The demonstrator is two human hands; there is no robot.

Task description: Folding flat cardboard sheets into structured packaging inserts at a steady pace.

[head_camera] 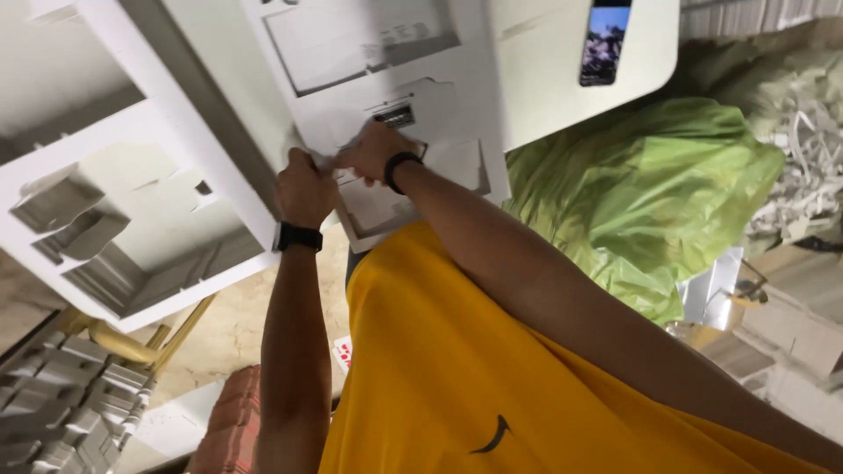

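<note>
Nearest the camera, an orange shirt (457, 369) fills the low middle of the view, and both bare forearms reach away from it toward the white table (562, 79). Left of the shirt, down low, sits a heap of grey die-cut card pieces (61, 404), with a reddish brick-like block (233, 421) just beside it on the floor. Moving up, the left hand (305, 187), black watch at the wrist, is curled into a fist, clamped on the near edge of the white die-cut card sheet (386, 88). Right beside it, touching the same sheet, the right hand (376, 151) wears a black band and has its fingers bent down, pinching a small flap of the card; how tightly I cannot tell. That sheet lies flat on the table, straight ahead of the hands, with punched panels and a dark printed patch near the fingers. Left of the hands, a stack of white cut-out card frames (132, 219) shows open windows. To the right, a big green plastic sack (650, 184) bulges. Farther off on the table, a phone (604, 42) lies screen-up, lit. Far right, pale card scraps (808, 140) pile up.
</note>
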